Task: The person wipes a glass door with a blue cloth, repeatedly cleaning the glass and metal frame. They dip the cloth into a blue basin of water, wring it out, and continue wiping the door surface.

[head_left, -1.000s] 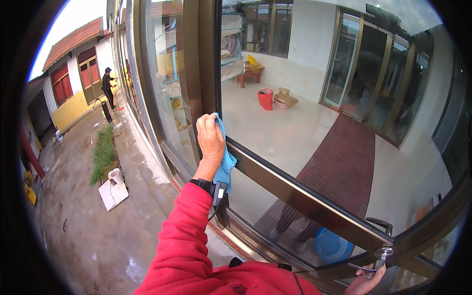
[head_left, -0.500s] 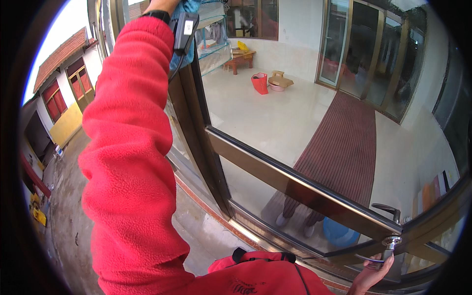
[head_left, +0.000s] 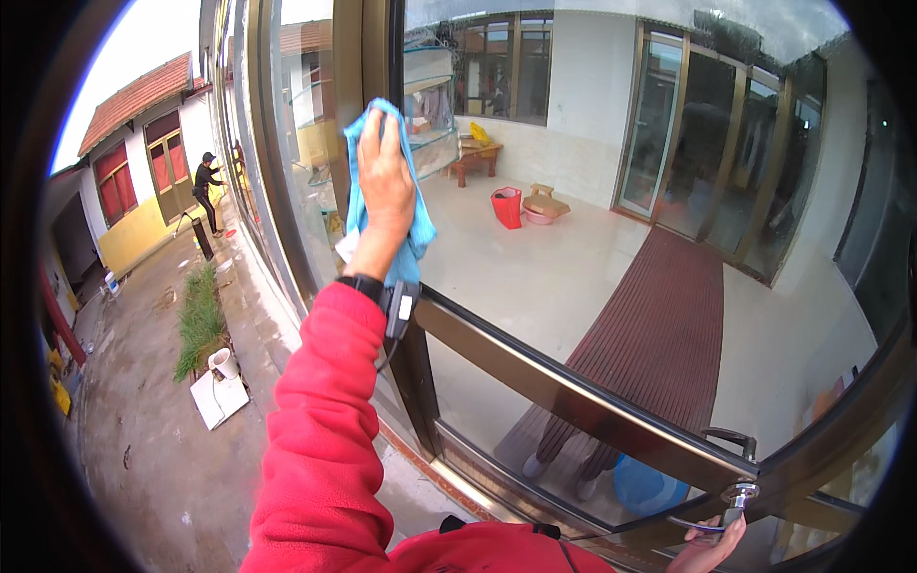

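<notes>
My left hand (head_left: 387,191) presses a light blue cloth (head_left: 421,234) against the upright brown metal frame (head_left: 366,57) of a glass door, by the edge of its upper pane. The fingers lie together over the cloth, pointing up. A black device (head_left: 401,310) with a white label is strapped at my left wrist, below the red sleeve. At the lower right, my right hand (head_left: 718,551) is wrapped round the metal door handle (head_left: 734,518), its fingers partly hidden. A brown crossbar (head_left: 573,382) runs from below the cloth down to the handle.
Behind the glass are a dark striped runner (head_left: 659,315), a red bag (head_left: 507,207), a small wooden table (head_left: 475,160) and a blue basin (head_left: 648,485). Outside at left, a person (head_left: 205,191) in dark clothes stands by the wall, beyond some grass (head_left: 199,320) and a white board (head_left: 219,399).
My left hand has come down the door frame with the cloth, from the top edge of the picture. The view has shifted, showing more of the yard. My right hand stays at the handle.
</notes>
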Action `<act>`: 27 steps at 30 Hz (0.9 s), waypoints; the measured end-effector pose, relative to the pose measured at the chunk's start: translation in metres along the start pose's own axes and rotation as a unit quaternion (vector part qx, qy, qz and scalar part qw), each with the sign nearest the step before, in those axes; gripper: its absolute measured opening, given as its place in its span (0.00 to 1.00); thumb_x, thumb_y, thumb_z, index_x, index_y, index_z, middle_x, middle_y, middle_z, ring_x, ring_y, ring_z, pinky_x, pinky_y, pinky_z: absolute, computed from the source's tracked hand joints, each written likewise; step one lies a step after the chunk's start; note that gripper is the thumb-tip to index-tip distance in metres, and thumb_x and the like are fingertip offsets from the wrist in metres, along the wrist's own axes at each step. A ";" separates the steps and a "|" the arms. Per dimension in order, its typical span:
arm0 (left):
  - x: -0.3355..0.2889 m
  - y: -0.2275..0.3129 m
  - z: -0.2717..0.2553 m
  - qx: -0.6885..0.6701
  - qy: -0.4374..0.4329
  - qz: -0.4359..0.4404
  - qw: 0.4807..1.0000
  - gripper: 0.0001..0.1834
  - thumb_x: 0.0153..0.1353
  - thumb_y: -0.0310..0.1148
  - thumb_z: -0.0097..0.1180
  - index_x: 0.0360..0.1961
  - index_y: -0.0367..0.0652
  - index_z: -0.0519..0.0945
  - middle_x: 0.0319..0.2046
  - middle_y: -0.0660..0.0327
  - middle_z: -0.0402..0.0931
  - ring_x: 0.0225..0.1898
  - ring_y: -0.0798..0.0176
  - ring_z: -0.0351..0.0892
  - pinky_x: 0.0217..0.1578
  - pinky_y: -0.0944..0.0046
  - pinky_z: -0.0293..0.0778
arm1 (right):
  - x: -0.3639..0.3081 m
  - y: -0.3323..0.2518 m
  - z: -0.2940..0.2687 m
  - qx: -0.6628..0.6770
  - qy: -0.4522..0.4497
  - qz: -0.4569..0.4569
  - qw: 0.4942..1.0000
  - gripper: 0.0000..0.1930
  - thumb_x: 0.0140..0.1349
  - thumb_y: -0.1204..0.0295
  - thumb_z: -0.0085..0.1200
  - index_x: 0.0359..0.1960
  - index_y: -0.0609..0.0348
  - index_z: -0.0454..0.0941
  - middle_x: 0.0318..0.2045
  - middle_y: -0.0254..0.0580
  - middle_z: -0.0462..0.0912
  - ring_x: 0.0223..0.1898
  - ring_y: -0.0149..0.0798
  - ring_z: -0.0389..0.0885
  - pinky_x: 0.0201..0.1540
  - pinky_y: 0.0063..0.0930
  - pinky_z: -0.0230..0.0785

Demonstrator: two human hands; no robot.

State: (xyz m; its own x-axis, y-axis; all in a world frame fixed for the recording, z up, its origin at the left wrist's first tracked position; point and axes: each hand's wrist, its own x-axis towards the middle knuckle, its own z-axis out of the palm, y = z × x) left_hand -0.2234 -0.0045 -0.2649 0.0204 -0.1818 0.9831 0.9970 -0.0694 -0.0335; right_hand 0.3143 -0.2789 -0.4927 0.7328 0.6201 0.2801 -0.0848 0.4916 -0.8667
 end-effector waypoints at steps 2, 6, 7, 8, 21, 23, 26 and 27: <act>-0.045 0.011 -0.018 -0.045 -0.039 -0.033 0.998 0.23 0.64 0.21 0.44 0.62 0.32 0.69 0.65 0.42 0.63 0.65 0.40 0.63 0.66 0.50 0.57 | 0.000 0.002 -0.001 0.016 0.004 -0.002 1.000 0.20 0.68 0.59 0.44 0.49 0.65 0.71 0.37 0.47 0.76 0.25 0.38 0.73 0.22 0.31 0.68; -0.098 0.031 -0.051 -0.049 -0.150 -0.042 0.987 0.31 0.62 0.24 0.46 0.68 0.36 0.60 0.70 0.44 0.54 0.71 0.42 0.52 0.69 0.42 0.47 | -0.001 0.002 0.000 0.054 -0.018 -0.008 0.998 0.18 0.68 0.60 0.44 0.49 0.63 0.71 0.38 0.46 0.77 0.24 0.38 0.73 0.21 0.31 0.67; -0.097 0.032 -0.051 -0.066 -0.154 -0.039 0.985 0.31 0.63 0.25 0.46 0.68 0.36 0.61 0.70 0.44 0.53 0.72 0.43 0.52 0.69 0.41 0.45 | -0.002 0.002 0.000 0.046 -0.012 -0.006 0.999 0.18 0.68 0.60 0.45 0.49 0.62 0.72 0.36 0.44 0.77 0.24 0.38 0.73 0.20 0.30 0.66; -0.092 0.033 -0.050 -0.082 -0.160 -0.036 0.983 0.30 0.63 0.25 0.46 0.68 0.37 0.61 0.70 0.45 0.53 0.72 0.43 0.51 0.70 0.40 0.44 | -0.002 0.001 0.000 0.042 -0.008 -0.002 0.999 0.18 0.68 0.60 0.45 0.49 0.62 0.72 0.36 0.44 0.77 0.24 0.38 0.73 0.20 0.29 0.66; 0.195 0.100 0.053 -0.127 0.033 -0.009 0.991 0.27 0.69 0.39 0.41 0.68 0.45 0.63 0.70 0.55 0.56 0.71 0.50 0.53 0.69 0.38 0.44 | 0.001 0.008 0.000 0.013 0.045 0.002 0.999 0.18 0.69 0.60 0.44 0.50 0.61 0.73 0.38 0.42 0.80 0.22 0.36 0.76 0.19 0.25 0.68; 0.186 0.141 0.037 -0.182 0.062 0.071 0.979 0.27 0.67 0.40 0.44 0.65 0.42 0.66 0.68 0.51 0.59 0.69 0.48 0.56 0.68 0.36 0.46 | 0.002 0.009 -0.001 0.014 0.059 0.002 0.998 0.18 0.69 0.60 0.44 0.50 0.61 0.74 0.40 0.43 0.81 0.21 0.36 0.75 0.18 0.24 0.67; 0.143 0.182 0.004 -0.250 0.020 0.149 0.957 0.36 0.61 0.51 0.51 0.65 0.40 0.65 0.68 0.46 0.57 0.69 0.43 0.54 0.68 0.34 0.43 | 0.002 0.008 -0.003 0.006 0.034 0.003 0.999 0.18 0.69 0.60 0.44 0.50 0.61 0.74 0.42 0.43 0.81 0.22 0.36 0.76 0.19 0.24 0.68; 0.126 0.185 -0.007 -0.266 -0.010 0.174 0.948 0.38 0.60 0.54 0.52 0.65 0.39 0.65 0.68 0.46 0.57 0.68 0.42 0.55 0.68 0.34 0.42 | 0.002 0.007 -0.003 0.006 0.036 0.003 0.999 0.18 0.69 0.61 0.44 0.51 0.61 0.74 0.42 0.43 0.81 0.22 0.36 0.76 0.19 0.24 0.68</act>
State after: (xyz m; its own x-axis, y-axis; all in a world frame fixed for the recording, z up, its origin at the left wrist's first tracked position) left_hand -0.0365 -0.0475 -0.1489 0.3487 -0.2656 0.8988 0.7510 -0.4946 -0.4375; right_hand 0.3168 -0.2759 -0.4996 0.7787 0.5779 0.2443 -0.0974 0.4961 -0.8628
